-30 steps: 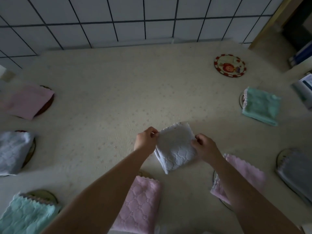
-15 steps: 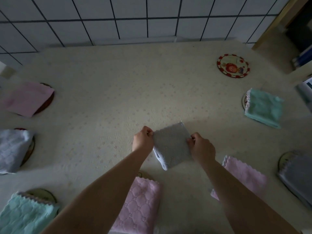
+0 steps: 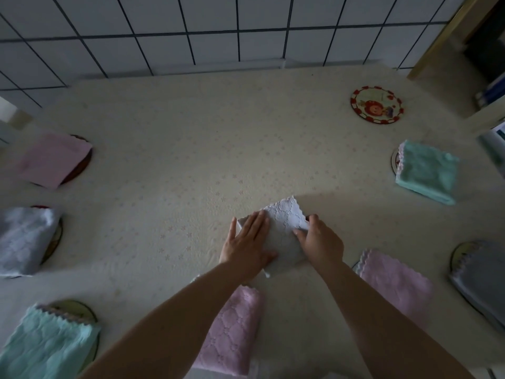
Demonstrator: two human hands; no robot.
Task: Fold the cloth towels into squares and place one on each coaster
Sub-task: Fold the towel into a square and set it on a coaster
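Pressing flat with spread fingers, the left hand [image 3: 247, 243] steadies a white towel [image 3: 284, 231] on the table [image 3: 191, 165] while the right hand [image 3: 319, 239] pinches its edge.

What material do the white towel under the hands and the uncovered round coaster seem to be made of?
White towel: probably soft microfibre or terry cloth, matte, with an embossed pattern and scalloped edge. Uncovered coaster: flat and rigid with a printed cartoon picture and red border; cork, board or plastic, unclear.

The left hand [image 3: 247, 242] is pressing flat on a folded white towel [image 3: 284, 233] lying on the cream tablecloth [image 3: 177, 165], while the right hand [image 3: 321, 240] is pinching its right edge; a red-rimmed coaster [image 3: 377, 104] is lying bare far right.
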